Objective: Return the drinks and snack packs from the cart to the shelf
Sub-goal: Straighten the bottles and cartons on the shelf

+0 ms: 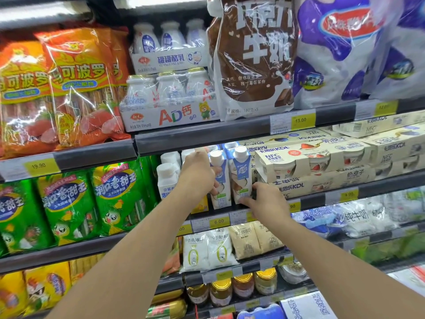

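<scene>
Left hand [198,173]: gripping left carton [220,180], fingers curled narrow.
Right hand [268,202]: fingers half-curled, touching right carton [241,174] base on shelf [230,209].

Top shelf: orange sausage packs [76,88], brown chocolate milk bag [255,58].
Price tag: yellow, 13.00 [301,120].
Middle shelf: green corn sausage packs [115,194], stacked strawberry yogurt cup boxes [322,162].
Lower shelf: 3 gold-lidded jars [243,286].

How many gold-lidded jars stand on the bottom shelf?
4 in view: the gold-lidded jars stand in a row, from left to right. More may be hidden behind them.
</scene>
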`<state>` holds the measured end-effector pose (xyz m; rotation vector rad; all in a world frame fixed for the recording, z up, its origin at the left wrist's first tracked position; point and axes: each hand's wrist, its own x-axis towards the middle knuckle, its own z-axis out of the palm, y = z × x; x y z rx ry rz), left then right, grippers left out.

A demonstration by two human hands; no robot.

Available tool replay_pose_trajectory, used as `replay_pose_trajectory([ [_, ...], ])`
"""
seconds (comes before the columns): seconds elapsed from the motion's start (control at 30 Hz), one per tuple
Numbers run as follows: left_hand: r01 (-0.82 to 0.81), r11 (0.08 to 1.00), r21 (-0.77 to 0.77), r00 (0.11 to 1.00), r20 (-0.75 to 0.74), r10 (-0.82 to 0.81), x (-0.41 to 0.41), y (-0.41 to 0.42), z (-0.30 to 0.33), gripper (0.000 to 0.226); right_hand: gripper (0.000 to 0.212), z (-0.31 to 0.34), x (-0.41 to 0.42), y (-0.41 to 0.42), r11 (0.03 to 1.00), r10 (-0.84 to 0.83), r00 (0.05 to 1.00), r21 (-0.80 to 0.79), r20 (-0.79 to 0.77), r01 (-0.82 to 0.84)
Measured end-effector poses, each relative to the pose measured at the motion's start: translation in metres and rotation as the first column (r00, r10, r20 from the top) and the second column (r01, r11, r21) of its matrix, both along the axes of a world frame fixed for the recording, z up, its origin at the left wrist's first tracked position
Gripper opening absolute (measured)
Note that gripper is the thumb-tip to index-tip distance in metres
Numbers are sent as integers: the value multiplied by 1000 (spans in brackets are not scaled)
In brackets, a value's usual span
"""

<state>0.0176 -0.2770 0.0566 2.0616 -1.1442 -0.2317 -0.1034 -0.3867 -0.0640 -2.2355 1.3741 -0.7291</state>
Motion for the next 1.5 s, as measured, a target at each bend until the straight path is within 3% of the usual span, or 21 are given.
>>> replay_pose_trajectory([
  [0.17, -16, 1000, 8, 1000, -21, 16, 0, -2, 0, 55, 38, -1, 0, 0, 1000, 1, 1000, 8, -13, -1],
  [0.27, -72, 997, -20, 985, -159, 68, 3, -7, -1, 51, 45, 1, 0, 2, 1000, 0, 1000, 11, 6, 0],
  [0.4, -77, 996, -42, 985, -161, 69, 4, -6, -2, 45, 45, 5, 2, 5, 1000, -6, 1000, -13, 6, 7],
  [0.53, -53, 998, 43, 997, 64, 50, 1, -4, -2, 45, 45, 8, 3, 8, 999, -27, 1000, -36, 9, 27],
  [0.77, -45, 999, 28, 994, 98, 42, 5, -3, -9, 46, 47, 9, 2, 10, 999, -34, 999, -25, 1, 34],
  [0.97, 67, 989, -130, 971, 235, -35, 3, 36, -24, 66, 53, 10, -5, 16, 1000, -9, 999, 2, 36, 9],
  [1.07, 44, 978, -202, 958, 286, 16, 9, 73, -43, 53, 47, 11, -9, 23, 1000, -6, 998, 19, 66, 5],
  [1.17, -86, 977, -195, 969, 212, 128, 33, 98, -63, 42, 47, 10, -10, 28, 999, -21, 997, 31, 75, 19],
  [1.27, -188, 972, -138, 965, 156, 209, 52, 114, -76, 47, 48, 10, -7, 34, 999, -32, 998, 27, 59, 31],
  [1.4, -188, 982, -22, 979, 71, 189, 66, 110, -81, 78, 50, 12, -4, 39, 996, -52, 997, 80, 53, 48],
  [1.5, -163, 986, -28, 985, -63, 161, 70, 94, -76, 73, 46, 6, -6, 47, 991, -30, 998, 132, 62, 22],
])
